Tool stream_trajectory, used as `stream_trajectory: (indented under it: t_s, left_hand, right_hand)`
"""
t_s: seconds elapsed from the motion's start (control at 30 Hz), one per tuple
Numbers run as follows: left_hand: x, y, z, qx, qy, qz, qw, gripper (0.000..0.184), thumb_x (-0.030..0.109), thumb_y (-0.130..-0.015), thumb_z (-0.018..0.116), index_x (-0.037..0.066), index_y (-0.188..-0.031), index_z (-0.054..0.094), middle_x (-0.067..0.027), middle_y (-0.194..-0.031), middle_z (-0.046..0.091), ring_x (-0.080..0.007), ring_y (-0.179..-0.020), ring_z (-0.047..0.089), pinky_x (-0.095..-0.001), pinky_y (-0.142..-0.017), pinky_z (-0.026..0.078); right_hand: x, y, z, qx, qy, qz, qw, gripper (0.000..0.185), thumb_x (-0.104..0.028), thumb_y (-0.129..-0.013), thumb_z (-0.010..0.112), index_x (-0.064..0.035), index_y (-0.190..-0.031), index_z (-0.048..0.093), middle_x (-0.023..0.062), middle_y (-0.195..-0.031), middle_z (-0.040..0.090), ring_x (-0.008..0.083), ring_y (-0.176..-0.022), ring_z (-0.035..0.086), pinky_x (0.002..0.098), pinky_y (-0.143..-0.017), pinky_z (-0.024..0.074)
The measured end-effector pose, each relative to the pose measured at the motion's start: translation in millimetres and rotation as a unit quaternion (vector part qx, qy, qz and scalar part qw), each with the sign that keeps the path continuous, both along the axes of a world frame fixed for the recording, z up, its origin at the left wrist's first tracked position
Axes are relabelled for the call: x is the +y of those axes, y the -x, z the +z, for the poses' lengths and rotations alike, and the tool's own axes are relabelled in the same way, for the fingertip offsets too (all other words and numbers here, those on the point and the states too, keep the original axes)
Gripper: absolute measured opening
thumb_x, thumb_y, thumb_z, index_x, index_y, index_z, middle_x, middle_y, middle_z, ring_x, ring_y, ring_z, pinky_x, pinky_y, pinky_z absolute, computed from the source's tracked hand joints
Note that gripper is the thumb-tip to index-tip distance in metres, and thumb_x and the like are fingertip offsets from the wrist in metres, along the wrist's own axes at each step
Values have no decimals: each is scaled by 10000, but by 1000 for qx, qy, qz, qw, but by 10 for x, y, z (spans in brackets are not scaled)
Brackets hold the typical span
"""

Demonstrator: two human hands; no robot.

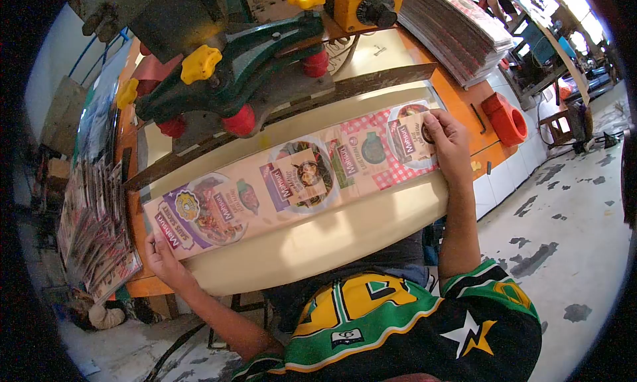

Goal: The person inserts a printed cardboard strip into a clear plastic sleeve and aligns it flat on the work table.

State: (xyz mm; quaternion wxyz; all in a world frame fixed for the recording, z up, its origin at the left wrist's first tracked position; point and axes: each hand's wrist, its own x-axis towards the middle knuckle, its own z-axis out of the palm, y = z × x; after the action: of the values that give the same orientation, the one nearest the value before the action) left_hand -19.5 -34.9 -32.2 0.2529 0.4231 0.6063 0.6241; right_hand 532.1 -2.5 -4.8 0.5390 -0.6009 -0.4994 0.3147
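Note:
A long printed packaging sheet [265,183] with food pictures lies slantwise over a cream-coloured work surface [332,239]. My left hand [167,261] pinches its lower left corner, the thumb on top and the other fingers partly hidden beneath. At the opposite end, my right hand [449,142] grips the right edge between thumb and fingers. The sheet is stretched nearly flat between both hands. Just beyond it runs a dark metal bar [371,80], below a green machine frame [265,63] with red feet and yellow knobs.
Stacked printed sheets [458,27] stand at the back right, and more bundled sheets [99,209] are at the left. A red ring-shaped object [505,119] sits at the table's right edge beside a black hex key [478,118]. A yellow control box [365,7] is behind the machine.

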Motion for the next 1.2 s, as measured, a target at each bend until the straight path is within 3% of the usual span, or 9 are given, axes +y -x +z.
stream_trajectory:
  t_s: [1.0,1.2]
  left_hand:
    - [4,-57,31,26,-25,-1,999,235,249,-1057,576,15,-1048,599,-30,-936,672,-83,-818,622,-244,-748,516]
    - [-2,-109,62,12,-11,20,1000,249,251,-1064,566,5,-1046,599,-24,-932,665,-79,-815,605,-246,-750,506]
  right_hand:
    - [23,-14,-69,-13,-12,5,1000,317,-275,-1046,596,23,-988,685,-31,-752,585,47,-692,514,222,-617,413]
    - [14,16,-41,-4,-15,1,1000,295,-248,-1061,577,26,-1004,671,-53,-757,535,36,-692,455,210,-617,369]
